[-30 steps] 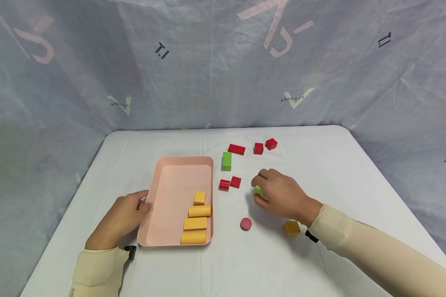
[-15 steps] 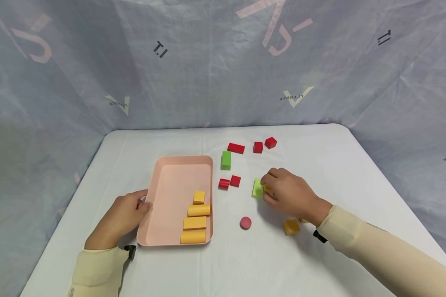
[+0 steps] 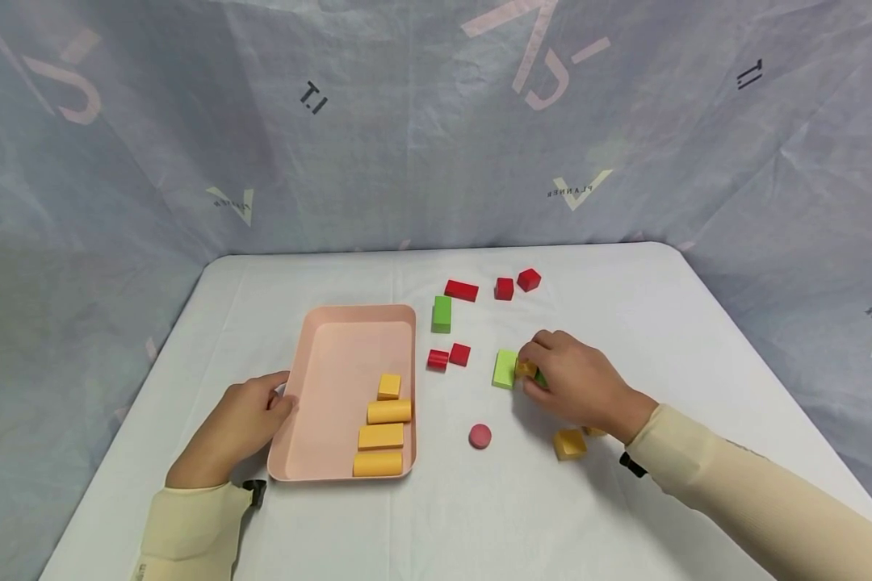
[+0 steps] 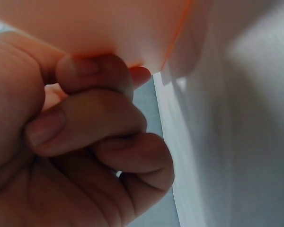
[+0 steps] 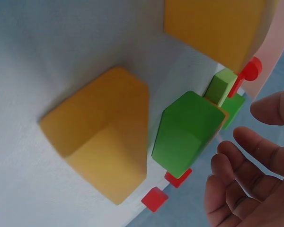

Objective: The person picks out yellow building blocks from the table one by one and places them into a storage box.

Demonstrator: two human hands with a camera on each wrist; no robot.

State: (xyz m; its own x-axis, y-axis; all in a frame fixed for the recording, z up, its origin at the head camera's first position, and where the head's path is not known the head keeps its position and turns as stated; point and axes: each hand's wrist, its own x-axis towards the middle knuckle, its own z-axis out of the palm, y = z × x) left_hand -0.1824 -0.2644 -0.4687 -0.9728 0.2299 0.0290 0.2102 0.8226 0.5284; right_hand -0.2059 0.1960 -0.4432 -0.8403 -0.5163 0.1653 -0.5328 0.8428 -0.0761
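Observation:
My left hand [image 3: 241,424] grips the left rim of a pink tray [image 3: 349,347], thumb on the inside. In the left wrist view its curled fingers [image 4: 99,113] press under the tray wall. Several yellow blocks [image 3: 381,437] lie along the tray's right side. My right hand [image 3: 577,379] hovers with loosely bent fingers by a small yellow block [image 3: 526,369], which stands beside a light green block [image 3: 505,369]. A darker green block [image 5: 187,132] is partly hidden under that hand. In the right wrist view thumb and fingertips are apart, with nothing visible between them.
Red blocks [image 3: 461,290] lie at the back and near the tray's right side, around a green block [image 3: 442,315]. A dark pink disc [image 3: 480,436] lies in front. A yellow block [image 3: 570,445] and another beside it sit by my right wrist. Printed cloth hangs behind.
My right hand has shifted right, away from the light green block, uncovering it, then the yellow block and part of the darker green one. The left hand has stayed on the tray.

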